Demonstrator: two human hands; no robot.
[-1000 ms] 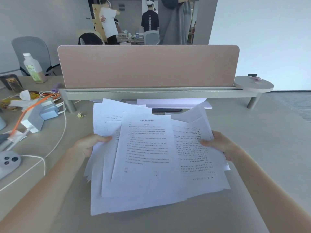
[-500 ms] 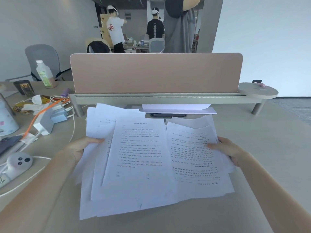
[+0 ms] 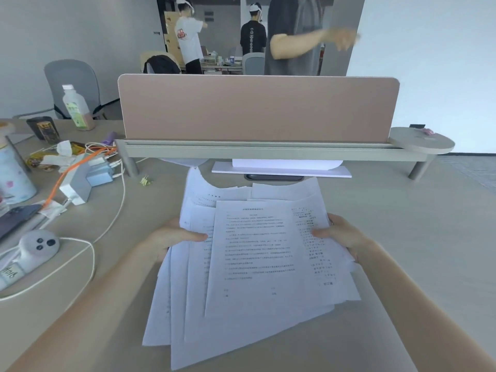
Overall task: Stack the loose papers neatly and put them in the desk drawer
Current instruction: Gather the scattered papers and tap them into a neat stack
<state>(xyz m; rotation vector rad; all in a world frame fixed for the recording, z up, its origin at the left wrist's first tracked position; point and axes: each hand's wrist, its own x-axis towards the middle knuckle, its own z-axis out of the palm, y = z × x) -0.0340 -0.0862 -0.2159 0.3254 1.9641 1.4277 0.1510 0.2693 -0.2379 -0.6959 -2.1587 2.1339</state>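
**deskguy:** On the beige desk (image 3: 402, 237), right below the pink divider panel (image 3: 257, 108), sits the fanned-out papers (image 3: 252, 264) pile. Sheets are skewed, corners poking out everywhere.

**paperfan:** And the hands?

**deskguy:** Left hand (image 3: 171, 238) is pinching the pile's left edge, thumb lying on top. Right hand (image 3: 343, 234) has the right edge the same way, thumb over the print. Near edge of the pile rests on the desk.

**paperfan:** Other stuff?

**deskguy:** White cable (image 3: 88, 253) and a bottle (image 3: 76, 107) off to the left, well apart.

Left hand (image 3: 171, 238) and right hand (image 3: 342, 234) gripping fanned papers (image 3: 252, 264) over desk (image 3: 429, 237)
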